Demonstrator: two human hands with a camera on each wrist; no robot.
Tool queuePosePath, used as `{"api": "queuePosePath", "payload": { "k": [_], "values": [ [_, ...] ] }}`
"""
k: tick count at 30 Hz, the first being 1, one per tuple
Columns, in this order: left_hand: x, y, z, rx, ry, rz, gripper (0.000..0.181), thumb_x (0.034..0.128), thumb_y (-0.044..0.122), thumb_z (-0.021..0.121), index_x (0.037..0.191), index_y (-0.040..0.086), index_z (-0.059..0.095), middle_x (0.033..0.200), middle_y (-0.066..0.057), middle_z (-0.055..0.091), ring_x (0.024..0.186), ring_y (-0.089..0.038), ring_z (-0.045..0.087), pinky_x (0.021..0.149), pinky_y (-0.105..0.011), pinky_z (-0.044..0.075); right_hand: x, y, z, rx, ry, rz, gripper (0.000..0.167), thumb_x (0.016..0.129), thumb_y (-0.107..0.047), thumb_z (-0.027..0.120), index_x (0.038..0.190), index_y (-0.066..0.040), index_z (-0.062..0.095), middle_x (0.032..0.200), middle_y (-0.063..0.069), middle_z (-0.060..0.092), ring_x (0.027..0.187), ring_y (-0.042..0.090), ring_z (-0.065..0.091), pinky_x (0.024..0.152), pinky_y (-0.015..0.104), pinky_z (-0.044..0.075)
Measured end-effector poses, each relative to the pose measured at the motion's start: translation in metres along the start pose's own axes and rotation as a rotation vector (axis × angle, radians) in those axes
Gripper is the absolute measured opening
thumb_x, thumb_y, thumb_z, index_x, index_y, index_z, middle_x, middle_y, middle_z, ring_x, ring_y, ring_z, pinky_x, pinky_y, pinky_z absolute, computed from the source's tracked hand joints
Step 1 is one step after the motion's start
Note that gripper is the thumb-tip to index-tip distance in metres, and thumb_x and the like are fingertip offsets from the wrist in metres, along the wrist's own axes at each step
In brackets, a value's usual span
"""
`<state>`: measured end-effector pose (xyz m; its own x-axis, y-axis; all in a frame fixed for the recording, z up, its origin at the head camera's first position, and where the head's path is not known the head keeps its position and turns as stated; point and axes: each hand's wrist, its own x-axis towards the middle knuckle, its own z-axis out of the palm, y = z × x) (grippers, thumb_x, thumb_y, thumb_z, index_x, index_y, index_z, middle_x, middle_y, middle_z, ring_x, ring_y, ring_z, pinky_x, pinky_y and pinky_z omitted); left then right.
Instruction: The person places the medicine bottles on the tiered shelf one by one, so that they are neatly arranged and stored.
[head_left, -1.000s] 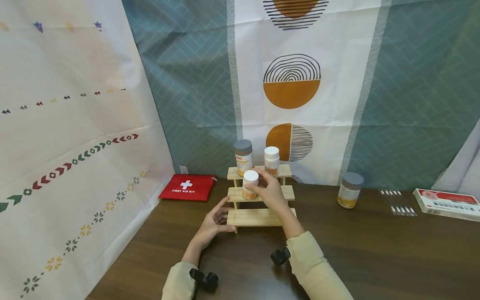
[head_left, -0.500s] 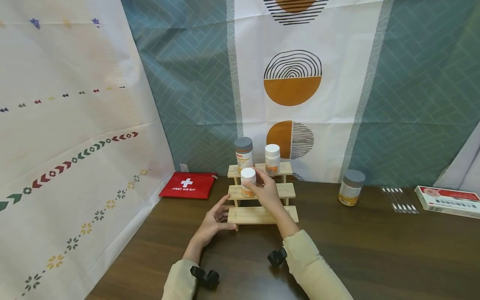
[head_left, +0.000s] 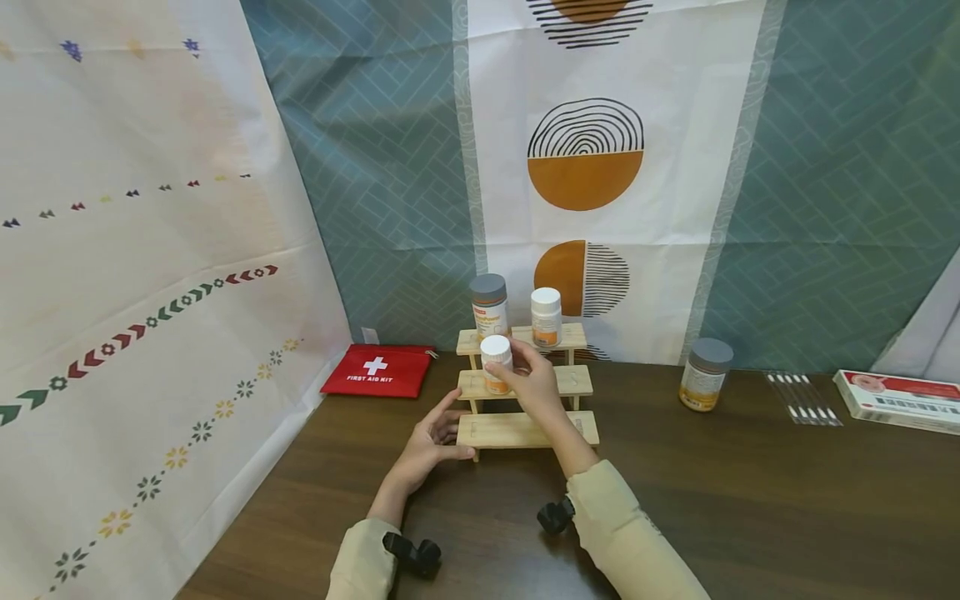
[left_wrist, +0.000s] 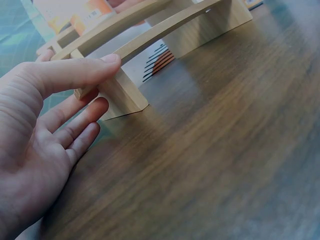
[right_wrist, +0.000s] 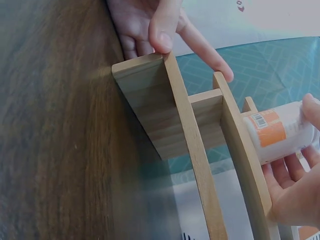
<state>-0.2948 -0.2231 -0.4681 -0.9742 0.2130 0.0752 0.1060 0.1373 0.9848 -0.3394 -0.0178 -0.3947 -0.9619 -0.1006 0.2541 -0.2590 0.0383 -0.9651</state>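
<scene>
Pinching a white-capped bottle upright in the right hand, at the middle tier of a wooden stand.
Contact between base and board hard to judge; room along the tier to the right of those fingers, out to a squared end. Left hand with fingers set wide, holding the stand's left end: thumb against the lowest tier, index reaching the middle one. Dark, wood-grained surface stretching from below the right fingers toward a grey-lidded jar well to their right. Pale, smooth boards; round, glossy bottle with orange label and barcode. "FIRST AID KIT" legible on a red pouch left of the left fingers.
</scene>
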Motion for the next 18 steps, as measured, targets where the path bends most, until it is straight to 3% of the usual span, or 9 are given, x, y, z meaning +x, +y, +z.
{"api": "queuePosePath", "payload": {
  "k": [8,18],
  "values": [
    [0.001,0.000,0.002,0.003,-0.002,-0.003,0.094,0.0772,0.000,0.077,0.153,0.028,0.030,0.139,-0.021,0.053,0.114,-0.024,0.061,0.098,-0.029,0.045,-0.003,0.001,-0.001,-0.032,0.021,-0.040,0.055,0.086,-0.022,0.075,0.135,-0.007,0.056,0.126,0.016,0.064,0.117,0.030,0.060,0.101,0.044,0.048],
    [0.001,0.000,0.001,-0.001,0.025,-0.017,0.092,0.0766,-0.002,0.077,0.152,0.028,0.032,0.137,-0.020,0.055,0.113,-0.023,0.061,0.098,-0.029,0.045,0.001,-0.007,-0.016,-0.109,-0.030,-0.068,0.054,0.089,-0.022,0.072,0.137,-0.008,0.052,0.126,0.017,0.063,0.115,0.033,0.061,0.100,0.046,0.048]
  ]
}}
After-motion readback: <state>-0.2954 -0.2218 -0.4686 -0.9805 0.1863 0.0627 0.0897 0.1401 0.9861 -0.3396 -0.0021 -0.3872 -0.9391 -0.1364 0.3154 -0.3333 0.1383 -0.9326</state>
